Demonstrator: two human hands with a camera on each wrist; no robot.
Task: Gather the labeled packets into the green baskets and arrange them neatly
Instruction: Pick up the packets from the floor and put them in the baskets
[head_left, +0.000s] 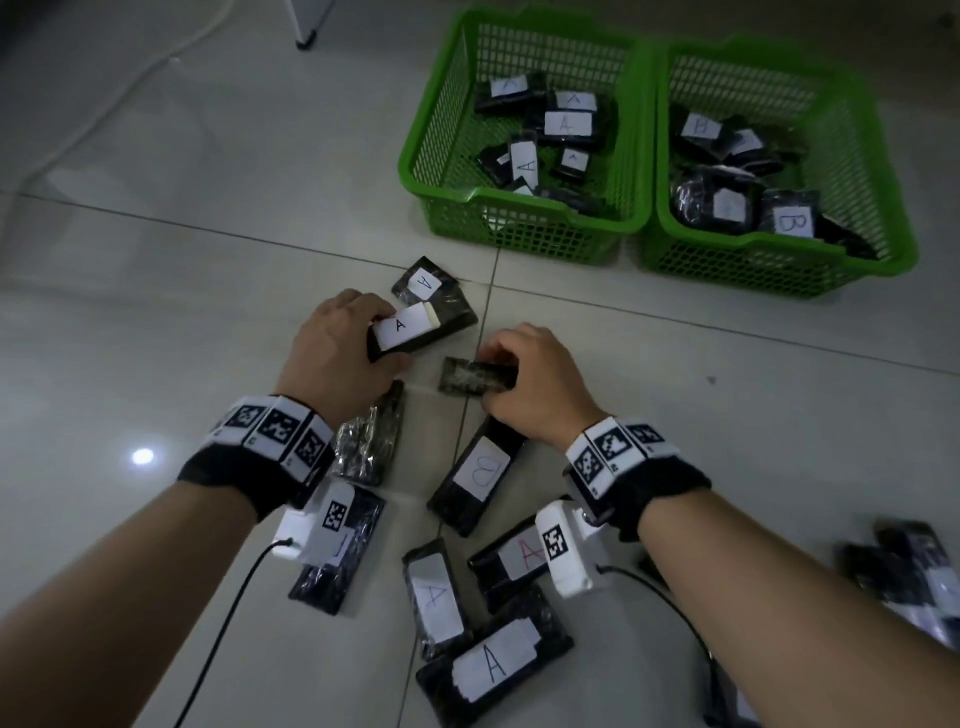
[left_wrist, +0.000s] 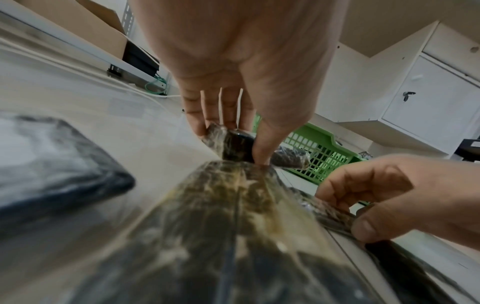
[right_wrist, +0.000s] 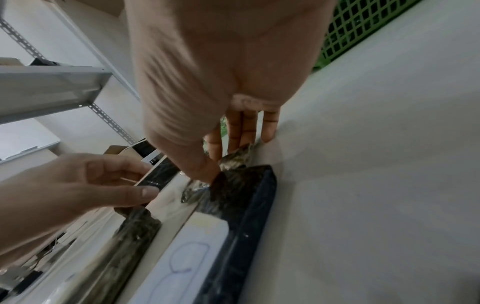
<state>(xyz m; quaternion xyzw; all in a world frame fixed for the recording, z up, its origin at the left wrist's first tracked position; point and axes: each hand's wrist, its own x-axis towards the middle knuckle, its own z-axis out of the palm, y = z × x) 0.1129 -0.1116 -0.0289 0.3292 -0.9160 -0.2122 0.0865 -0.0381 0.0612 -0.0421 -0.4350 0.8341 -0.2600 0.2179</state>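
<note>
My left hand (head_left: 375, 343) grips one end of a black packet with a white A label (head_left: 415, 327), held just above the tiled floor. Just to its right, my right hand (head_left: 493, 375) pinches a smaller black packet (head_left: 474, 376) with no label showing; the right wrist view shows the fingers (right_wrist: 235, 133) on its crinkled end (right_wrist: 237, 159). Two green baskets stand at the far right: the left basket (head_left: 524, 205) holds A packets, the right basket (head_left: 769, 244) holds B packets. A B packet (head_left: 478, 475) and several A packets (head_left: 493, 662) lie near my wrists.
Another A packet (head_left: 423, 283) lies beyond my left hand, and an unlabelled one (head_left: 371, 436) under my left wrist. More packets (head_left: 914, 571) lie at the far right. A white cable (head_left: 130, 83) and a furniture leg (head_left: 306, 36) are at the back left.
</note>
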